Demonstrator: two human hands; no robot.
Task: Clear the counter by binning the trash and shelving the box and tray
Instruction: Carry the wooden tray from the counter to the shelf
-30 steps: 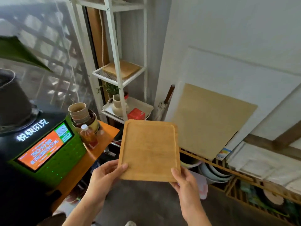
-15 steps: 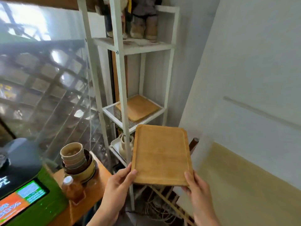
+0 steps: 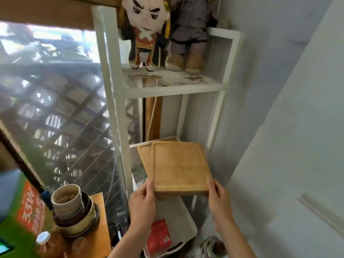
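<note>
I hold a wooden tray (image 3: 179,167) by its near corners, my left hand (image 3: 143,202) at the left corner and my right hand (image 3: 217,200) at the right one. Its far part lies over a second wooden tray (image 3: 144,155) that rests on the middle mesh shelf (image 3: 136,170) of a white metal rack (image 3: 113,101). A red box (image 3: 158,234) lies on a white tray (image 3: 178,220) on the shelf below, partly hidden by my left forearm.
Two plush dolls (image 3: 147,32) stand on the rack's upper shelf. At the lower left, stacked bowls and cups (image 3: 72,209) and a capped bottle (image 3: 43,239) sit on an orange counter (image 3: 101,239). A pale wall (image 3: 297,127) closes in on the right; a window (image 3: 52,108) is at left.
The view has tilted up and closed in on the rack. Both hands have carried the wooden tray up and forward, from in front of the rack onto the middle shelf over the other tray.
</note>
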